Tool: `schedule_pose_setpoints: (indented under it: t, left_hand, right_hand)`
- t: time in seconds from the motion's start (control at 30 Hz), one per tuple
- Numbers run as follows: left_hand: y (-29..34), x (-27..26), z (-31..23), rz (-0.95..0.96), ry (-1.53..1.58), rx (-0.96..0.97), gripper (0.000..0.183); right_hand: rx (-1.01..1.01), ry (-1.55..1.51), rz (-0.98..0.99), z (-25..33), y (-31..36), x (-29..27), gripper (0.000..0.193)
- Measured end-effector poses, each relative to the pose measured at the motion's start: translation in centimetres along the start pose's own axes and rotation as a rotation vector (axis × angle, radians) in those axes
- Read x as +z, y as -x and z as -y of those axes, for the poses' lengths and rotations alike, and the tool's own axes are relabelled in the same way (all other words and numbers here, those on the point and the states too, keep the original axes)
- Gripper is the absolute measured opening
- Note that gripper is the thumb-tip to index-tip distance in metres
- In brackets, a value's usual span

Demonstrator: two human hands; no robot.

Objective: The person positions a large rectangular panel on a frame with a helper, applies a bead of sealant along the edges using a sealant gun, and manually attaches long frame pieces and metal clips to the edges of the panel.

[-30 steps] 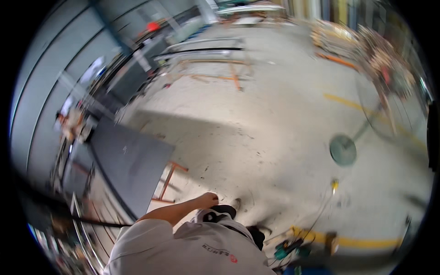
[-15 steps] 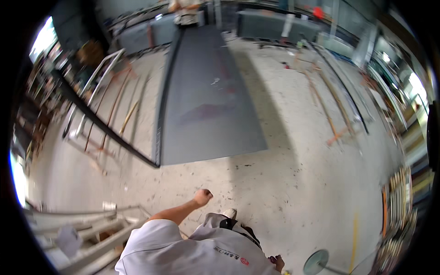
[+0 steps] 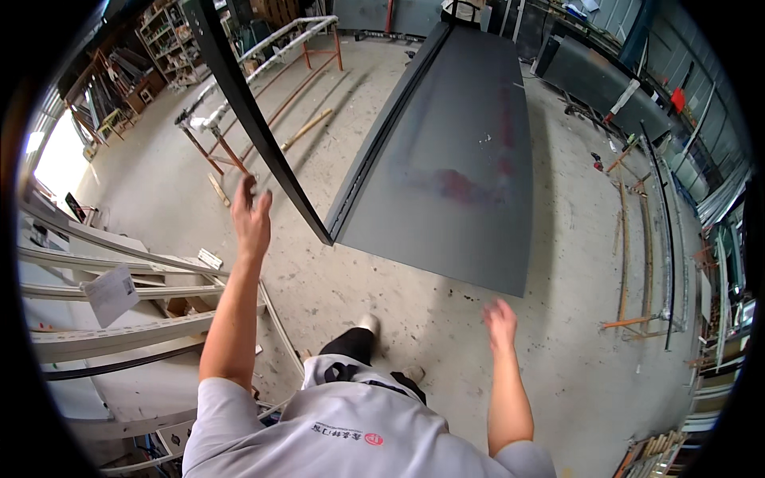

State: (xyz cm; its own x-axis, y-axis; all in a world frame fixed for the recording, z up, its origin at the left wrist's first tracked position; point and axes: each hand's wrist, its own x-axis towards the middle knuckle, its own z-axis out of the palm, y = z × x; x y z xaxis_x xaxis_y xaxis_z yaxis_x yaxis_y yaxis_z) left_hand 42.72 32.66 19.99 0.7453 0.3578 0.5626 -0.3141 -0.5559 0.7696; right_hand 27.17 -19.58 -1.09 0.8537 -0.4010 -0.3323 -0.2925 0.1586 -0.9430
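Ahead of me lies a long grey door panel (image 3: 438, 231), with reddish smudges on its face and a dark edge strip along its left side. From its near left corner a black metal bar (image 3: 263, 135) rises at a slant. My left hand (image 3: 251, 223) is raised left of that bar, empty, its fingers apart and not touching it. Close to the panel's near right corner, my right hand (image 3: 500, 323) reaches forward, slightly blurred. Its fingers look loosely spread, holding nothing that I can see.
A white-topped rack with orange legs (image 3: 319, 62) stands left of the panel. Pale metal profiles (image 3: 119, 342) are stacked beside me on the left. Rails (image 3: 647, 231) lie across supports to the right. Part of another person (image 3: 466, 12) shows at the panel's far end.
My view has swung left, so the panel sits further right and looks nearer. Both my hands have come up and forward; the left one, curled before, has opened.
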Motion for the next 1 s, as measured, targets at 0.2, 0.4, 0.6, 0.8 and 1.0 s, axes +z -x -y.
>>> schedule_pose_setpoints:
  t: [0.2, 0.4, 0.6, 0.8, 1.0]
  left_hand:
    - [-3.4, 3.4, 0.1, 0.092, 0.022, 0.385, 0.063]
    - [-3.4, 4.9, -1.7, 0.086, 0.073, 0.569, 0.058]
    - [-4.0, 5.5, -3.0, 0.343, 0.207, 0.659, 0.057]
    - [-4.8, 6.1, -3.5, 0.519, 0.250, 0.778, 0.060]
    - [3.2, 6.8, 10.6, 0.607, 0.446, -0.239, 0.035]
  right_hand:
    - [-0.287, 0.024, 0.389, 14.9, 5.2, 18.2, 0.040]
    - [-0.714, -0.044, 0.435, 23.7, 8.7, 31.7, 0.069]
    - [-0.888, -0.108, 0.364, 28.5, 8.7, 39.2, 0.090]
    - [-0.835, -0.187, 0.034, 29.0, 8.4, 39.5, 0.064]
    - [-0.833, -0.300, -0.012, 29.3, 8.5, 39.6, 0.041]
